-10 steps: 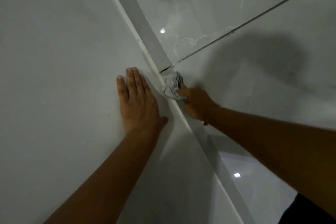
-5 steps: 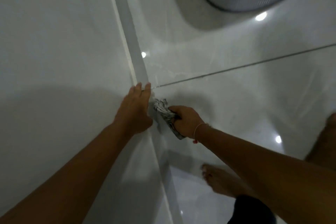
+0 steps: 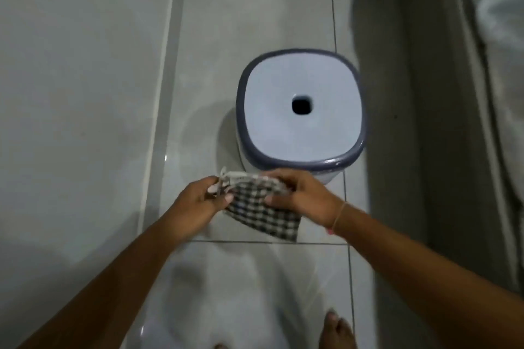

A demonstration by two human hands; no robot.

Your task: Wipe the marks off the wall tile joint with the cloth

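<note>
A black-and-white checked cloth point(image 3: 262, 211) hangs spread between both hands, above the floor. My left hand point(image 3: 200, 201) pinches its left top corner. My right hand point(image 3: 304, 197) grips its upper right edge, thumb underneath. The wall point(image 3: 76, 93) fills the left side, meeting the floor at a pale skirting strip point(image 3: 164, 88). A dark floor tile joint point(image 3: 255, 242) runs across just below the cloth. No marked wall joint shows clearly in the head view.
A plastic stool point(image 3: 302, 110) with a pale seat, dark rim and a centre hole stands on the floor just beyond the hands. A grey raised ledge point(image 3: 397, 122) runs along the right. My bare foot point(image 3: 337, 331) shows at the bottom.
The view swung down from the wall corner to the floor. My left hand left the wall and took hold of the cloth, which is now spread out between both hands instead of bunched.
</note>
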